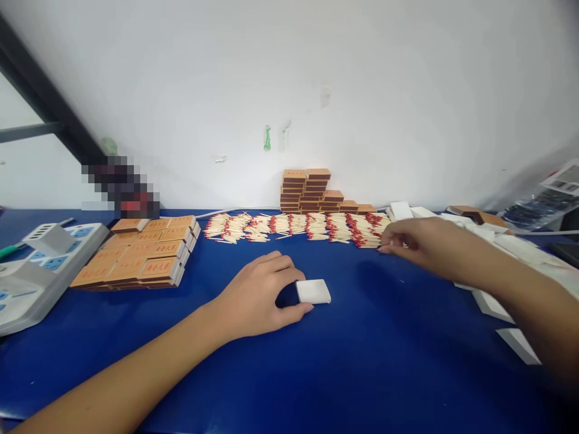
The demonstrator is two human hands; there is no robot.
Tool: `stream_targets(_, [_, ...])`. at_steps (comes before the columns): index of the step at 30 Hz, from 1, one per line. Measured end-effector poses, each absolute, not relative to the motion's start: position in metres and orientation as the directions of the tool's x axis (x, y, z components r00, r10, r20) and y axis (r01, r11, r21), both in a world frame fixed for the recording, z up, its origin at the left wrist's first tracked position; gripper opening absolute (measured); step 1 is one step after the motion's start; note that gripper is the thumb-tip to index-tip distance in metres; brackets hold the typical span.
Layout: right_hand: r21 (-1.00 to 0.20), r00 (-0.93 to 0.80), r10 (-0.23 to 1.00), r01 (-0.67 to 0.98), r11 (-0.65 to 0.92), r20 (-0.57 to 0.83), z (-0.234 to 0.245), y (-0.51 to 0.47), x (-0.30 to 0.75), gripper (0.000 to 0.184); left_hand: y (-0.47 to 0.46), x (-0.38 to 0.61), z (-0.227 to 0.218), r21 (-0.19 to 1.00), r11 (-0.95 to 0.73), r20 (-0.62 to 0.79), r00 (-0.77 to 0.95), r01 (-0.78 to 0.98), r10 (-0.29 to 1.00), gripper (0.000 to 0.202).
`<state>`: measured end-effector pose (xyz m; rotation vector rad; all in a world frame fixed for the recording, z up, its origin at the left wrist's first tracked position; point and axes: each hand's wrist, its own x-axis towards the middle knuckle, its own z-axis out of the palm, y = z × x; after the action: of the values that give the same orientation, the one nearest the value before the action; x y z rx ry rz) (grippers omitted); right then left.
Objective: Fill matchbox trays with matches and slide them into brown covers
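One small white tray (313, 291) gripped by left hand (256, 295), right hand (418, 241) pinching red-tipped matches (294, 226)

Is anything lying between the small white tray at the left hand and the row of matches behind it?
Nothing visible. Only bare blue table lies between the white tray and the row of matches. The right hand is at the row's right end.
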<state>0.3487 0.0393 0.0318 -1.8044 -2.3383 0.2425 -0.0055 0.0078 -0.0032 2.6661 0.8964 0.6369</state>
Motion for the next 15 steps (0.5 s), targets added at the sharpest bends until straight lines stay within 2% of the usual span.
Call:
stream_targets(2, [-0.155,-0.143,0.989,0.979,0.135,-0.043,0.033,0.048,0.368,0.017,0.007,-0.005,-0.004,0.351,-0.778,0.329,0.709,0.521,0.623,0.038])
stream_targets(5, [-0.205,-0.137,0.977,0.973,0.102,-0.164,0.033,0.052,0.377,0.02,0.007,-0.005,-0.003,0.332,-0.783,0.339,0.708,0.526,0.619,0.039])
stream_targets(10, [-0.266,-0.177,0.963,0.956,0.12,-0.205,0.027,0.05,0.374,0.032,0.007,-0.004,-0.002,0.313,-0.788,0.327,0.719,0.53,0.613,0.037])
stream_targets(15, [-0.278,-0.222,0.947,0.948,0.154,-0.232,0.023,0.048,0.377,0.03,0.007,-0.004,-0.003,0.306,-0.787,0.324,0.719,0.535,0.615,0.035])
